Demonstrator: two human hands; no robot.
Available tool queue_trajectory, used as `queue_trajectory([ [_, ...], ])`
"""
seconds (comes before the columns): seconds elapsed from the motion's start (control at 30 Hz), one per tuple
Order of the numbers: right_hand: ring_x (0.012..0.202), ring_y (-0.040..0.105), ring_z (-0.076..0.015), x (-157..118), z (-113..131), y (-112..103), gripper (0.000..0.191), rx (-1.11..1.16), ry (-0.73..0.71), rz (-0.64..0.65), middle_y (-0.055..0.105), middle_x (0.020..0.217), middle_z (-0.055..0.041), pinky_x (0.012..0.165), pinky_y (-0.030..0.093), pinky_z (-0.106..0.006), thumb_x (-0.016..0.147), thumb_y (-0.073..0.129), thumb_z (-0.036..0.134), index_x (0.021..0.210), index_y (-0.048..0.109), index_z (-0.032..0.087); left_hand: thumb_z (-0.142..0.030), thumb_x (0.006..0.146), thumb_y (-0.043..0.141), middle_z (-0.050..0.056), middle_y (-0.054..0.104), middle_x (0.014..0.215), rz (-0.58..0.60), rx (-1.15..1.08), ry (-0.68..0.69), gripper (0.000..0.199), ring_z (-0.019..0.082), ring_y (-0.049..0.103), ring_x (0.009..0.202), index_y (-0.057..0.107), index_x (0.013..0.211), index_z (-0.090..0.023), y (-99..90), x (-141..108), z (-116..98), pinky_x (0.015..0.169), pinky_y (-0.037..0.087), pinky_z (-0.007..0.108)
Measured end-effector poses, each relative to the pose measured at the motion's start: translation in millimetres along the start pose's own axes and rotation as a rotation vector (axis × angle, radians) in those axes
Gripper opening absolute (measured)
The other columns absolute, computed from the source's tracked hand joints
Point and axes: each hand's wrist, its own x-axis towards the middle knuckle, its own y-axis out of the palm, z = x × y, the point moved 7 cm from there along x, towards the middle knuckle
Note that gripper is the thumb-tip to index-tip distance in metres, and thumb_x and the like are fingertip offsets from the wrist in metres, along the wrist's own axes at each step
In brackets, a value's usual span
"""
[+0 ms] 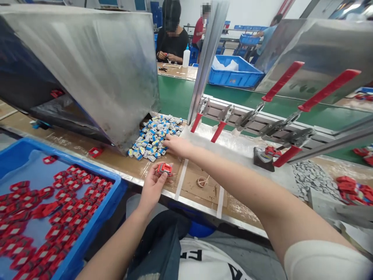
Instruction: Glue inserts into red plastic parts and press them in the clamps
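Observation:
My left hand (154, 182) holds a red and grey plastic part (164, 169) at the table's front edge, thumb on top of it. My right hand (177, 146) reaches to the right edge of a heap of small white, blue and yellow pieces (151, 137). Its fingertips touch or hover over the heap; whether they hold a piece is hidden. A lone red part (95, 152) lies on the table left of the heap.
A blue bin (116, 182) of red parts stands at the left. Behind it is a big metal box (122, 66). Red-handled clamps (284, 81) on a metal frame, a fixture (264, 159) and grey pieces (314, 179) are at the right. Across the green belt (175, 93) a person works.

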Motion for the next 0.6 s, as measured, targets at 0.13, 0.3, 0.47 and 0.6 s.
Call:
queue_trajectory([
  [0.13,0.106,0.062,-0.0230,-3,2,10,0.016,-0.060,-0.037,-0.014,0.062,0.126,-0.0143,0.084,0.051,-0.031,0.103,0.064,0.020,0.118,0.069,0.015,-0.049,0.085,0.090,0.015,0.077,0.129,-0.022,-0.129,-0.033,0.054,0.023,0.080,0.099,0.068,0.124,-0.020,-10.3,6,2,0.075,0.062,0.027],
  [0.3,0.098,0.061,-0.0212,-22,-10,13,0.011,0.013,-0.091,-0.021,0.063,0.121,-0.0124,0.084,0.050,-0.033,0.104,0.061,0.020,0.110,0.070,0.017,-0.044,0.082,0.093,0.013,0.078,0.130,-0.027,-0.238,-0.040,0.058,0.022,0.080,0.102,0.071,0.131,-0.022,-11.0,12,0,0.079,0.063,0.027],
  [0.47,0.089,0.059,-0.0182,-31,-20,8,0.007,0.465,-0.106,-0.029,0.066,0.106,-0.0054,0.084,0.050,-0.031,0.093,0.070,0.015,0.099,0.070,0.020,-0.047,0.082,0.093,0.013,0.079,0.126,0.002,-0.228,-0.026,0.060,0.021,0.079,0.099,0.073,0.132,-0.023,-1.7,15,-8,0.078,0.062,0.027],
  [0.6,0.088,0.064,-0.0170,-62,-33,-8,0.019,0.827,0.060,-0.215,0.068,0.106,-0.0058,0.077,0.055,-0.030,0.104,0.059,0.036,0.115,0.066,0.022,-0.050,0.081,0.093,0.012,0.079,0.121,0.018,-0.170,0.013,0.060,0.019,0.078,0.094,0.073,0.130,-0.022,11.7,16,-22,0.076,0.061,0.025],
])
